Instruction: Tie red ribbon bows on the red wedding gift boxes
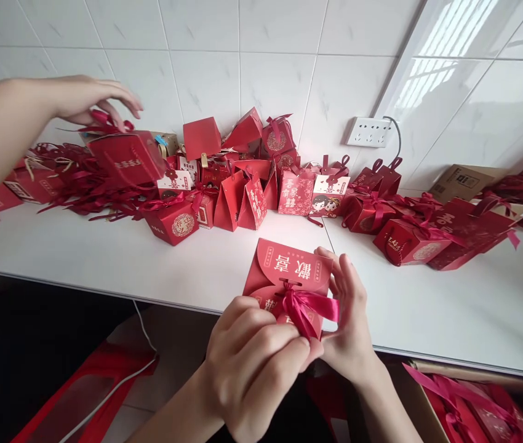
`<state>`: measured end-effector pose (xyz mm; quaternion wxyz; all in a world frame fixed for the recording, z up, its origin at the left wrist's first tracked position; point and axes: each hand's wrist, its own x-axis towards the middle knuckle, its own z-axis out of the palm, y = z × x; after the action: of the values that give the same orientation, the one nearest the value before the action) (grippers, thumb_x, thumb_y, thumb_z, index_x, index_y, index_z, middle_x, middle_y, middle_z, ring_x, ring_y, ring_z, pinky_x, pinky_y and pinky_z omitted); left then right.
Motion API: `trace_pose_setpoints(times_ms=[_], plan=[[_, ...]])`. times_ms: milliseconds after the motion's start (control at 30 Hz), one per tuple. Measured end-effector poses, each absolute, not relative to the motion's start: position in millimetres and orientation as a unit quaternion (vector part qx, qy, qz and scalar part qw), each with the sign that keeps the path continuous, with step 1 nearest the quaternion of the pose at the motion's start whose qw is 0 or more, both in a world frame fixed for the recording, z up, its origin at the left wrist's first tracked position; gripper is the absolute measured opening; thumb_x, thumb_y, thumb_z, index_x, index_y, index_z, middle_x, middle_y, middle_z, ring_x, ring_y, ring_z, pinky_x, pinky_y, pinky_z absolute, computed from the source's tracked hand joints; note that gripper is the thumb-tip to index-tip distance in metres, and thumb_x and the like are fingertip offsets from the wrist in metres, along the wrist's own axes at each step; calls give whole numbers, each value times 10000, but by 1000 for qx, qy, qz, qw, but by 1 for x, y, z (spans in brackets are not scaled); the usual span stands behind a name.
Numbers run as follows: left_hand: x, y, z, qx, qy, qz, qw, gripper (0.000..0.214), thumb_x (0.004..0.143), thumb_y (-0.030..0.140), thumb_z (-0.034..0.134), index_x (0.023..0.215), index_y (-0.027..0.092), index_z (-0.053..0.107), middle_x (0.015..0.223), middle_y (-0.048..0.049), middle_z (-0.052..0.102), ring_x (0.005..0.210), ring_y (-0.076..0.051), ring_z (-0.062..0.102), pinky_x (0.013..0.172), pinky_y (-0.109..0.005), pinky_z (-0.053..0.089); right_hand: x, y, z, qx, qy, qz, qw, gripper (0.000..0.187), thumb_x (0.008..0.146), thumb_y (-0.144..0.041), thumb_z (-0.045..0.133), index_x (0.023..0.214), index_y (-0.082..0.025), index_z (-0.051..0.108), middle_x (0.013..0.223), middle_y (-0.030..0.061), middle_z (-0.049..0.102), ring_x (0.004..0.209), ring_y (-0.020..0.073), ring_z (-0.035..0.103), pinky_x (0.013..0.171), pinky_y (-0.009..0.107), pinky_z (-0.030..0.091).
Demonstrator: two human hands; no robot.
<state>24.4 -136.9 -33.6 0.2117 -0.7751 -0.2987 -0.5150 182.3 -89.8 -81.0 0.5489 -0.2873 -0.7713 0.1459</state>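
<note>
A red cardboard gift box [268, 267] with pale lettering and a pink ribbon bow [305, 304] is between my two hands, over the table's front edge. My left hand [256, 363] is closed along its near left side, fingers bent by the ribbon's end. Whether they also pinch the ribbon, I cannot tell. My right hand [347, 320] grips the box's right side, with the fingers behind it. The ribbon threads through slots where the box's rounded flaps meet. The box's underside is hidden.
Several red gift boxes [296, 191] line the white table [224, 271] along the tiled wall. At left, another person's hand [99, 101] touches a ribboned red box [127, 157] beside a ribbon pile [95, 200]. A carton [421, 406] of red boxes stands lower right. A power strip [370, 132] hangs behind.
</note>
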Motion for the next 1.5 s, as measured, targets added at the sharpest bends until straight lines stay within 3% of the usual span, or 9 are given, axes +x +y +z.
trace_pose_setpoints(times_ms=[333,500,700,833,933,1033,1133,1333,1500], plan=[[29,-147,-24,-767,-311,-525,200,145,716,100,716,754,164,592,640,14,688,563,-102,615,572,-281,560,186,-96,-76,-286,-773,133,551,1008,718,-311,748,1459,-316,64,1459,126,286,1348,346,302,1062,565,348],[20,-142,-22,-770,-313,-539,140,104,786,117,642,807,187,567,631,21,664,570,-104,606,596,-284,551,190,-96,-75,-304,-774,140,538,1058,689,-322,771,1457,-313,43,1468,145,264,1351,347,296,1043,564,371],[-4,-119,-34,-676,-489,-535,130,105,798,161,618,746,199,535,624,33,572,585,-102,533,594,-238,446,196,-97,-72,-312,-776,126,533,1030,701,-299,762,1460,-302,65,1465,146,280,1350,333,308,1049,542,371],[-12,-113,-34,-610,-610,-506,-21,206,856,328,508,692,203,497,623,25,549,595,-112,530,565,-215,429,201,-94,-70,-336,-781,130,510,1033,704,-312,757,1461,-304,54,1479,144,261,1351,323,309,1056,532,364],[-11,-110,-29,-611,-591,-512,-122,305,887,412,376,718,200,515,651,2,547,642,-138,542,599,-235,451,205,-93,-70,-350,-787,129,492,1029,703,-312,757,1459,-313,58,1476,142,272,1342,323,328,1051,531,371],[-1,-108,-27,-658,-565,-468,-168,247,845,417,475,757,198,545,686,7,574,677,-144,563,641,-245,464,208,-93,-71,-356,-791,121,482,1019,706,-311,753,1458,-316,65,1473,142,284,1335,321,340,1044,532,379],[15,-111,-31,-686,-523,-491,-125,147,837,277,549,719,195,515,662,27,552,640,-110,550,624,-220,456,212,-97,-74,-365,-789,111,482,1016,708,-300,752,1458,-314,67,1479,141,274,1340,319,330,1045,540,374],[37,-131,-43,-762,-316,-548,137,140,749,70,659,834,161,596,709,-7,620,647,-117,558,688,-299,468,219,-109,-74,-363,-774,93,511,983,725,-312,740,1458,-301,85,1466,136,295,1351,315,312,1047,524,379],[41,-150,-38,-777,-301,-530,160,163,743,35,646,866,141,646,707,-10,664,593,-111,575,696,-331,473,220,-116,-70,-344,-774,98,523,960,736,-298,734,1453,-315,97,1470,132,278,1354,328,299,1032,540,386]])
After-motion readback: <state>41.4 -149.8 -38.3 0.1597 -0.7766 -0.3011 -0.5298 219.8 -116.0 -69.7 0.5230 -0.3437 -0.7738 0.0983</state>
